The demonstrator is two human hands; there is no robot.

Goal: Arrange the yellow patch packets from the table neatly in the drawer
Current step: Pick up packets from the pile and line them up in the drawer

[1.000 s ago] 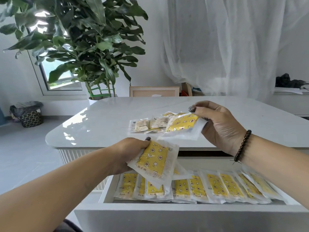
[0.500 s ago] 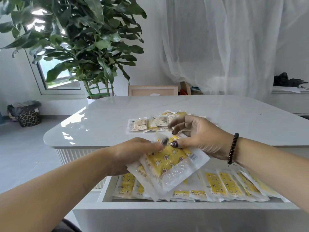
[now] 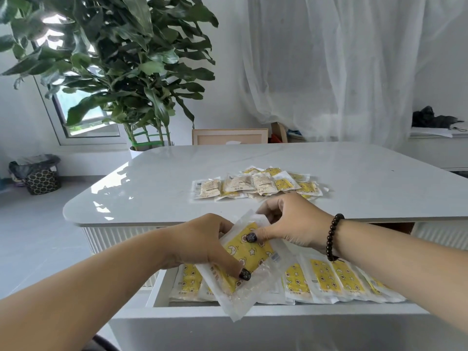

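Both hands hold a small stack of yellow patch packets (image 3: 247, 259) over the open white drawer (image 3: 253, 311). My left hand (image 3: 202, 243) grips the stack from the left, thumb on its lower face. At the stack's upper edge my right hand (image 3: 288, 221), with a dark bead bracelet on the wrist, pinches it with thumb on top. A row of yellow packets (image 3: 326, 277) lies overlapped inside the drawer, partly hidden by the held stack. A loose pile of packets (image 3: 255, 184) rests on the white table (image 3: 152, 188), some face down.
A large potted plant (image 3: 121, 67) stands behind the table's left corner. A wooden chair back (image 3: 229, 136) shows at the far edge. A dark bin (image 3: 40, 174) sits on the floor at left. White curtains (image 3: 342, 59) hang at the back right.
My right hand carried a packet from the table pile down onto the one in my left hand. Both hands now hold the stacked packets lower, over the drawer.
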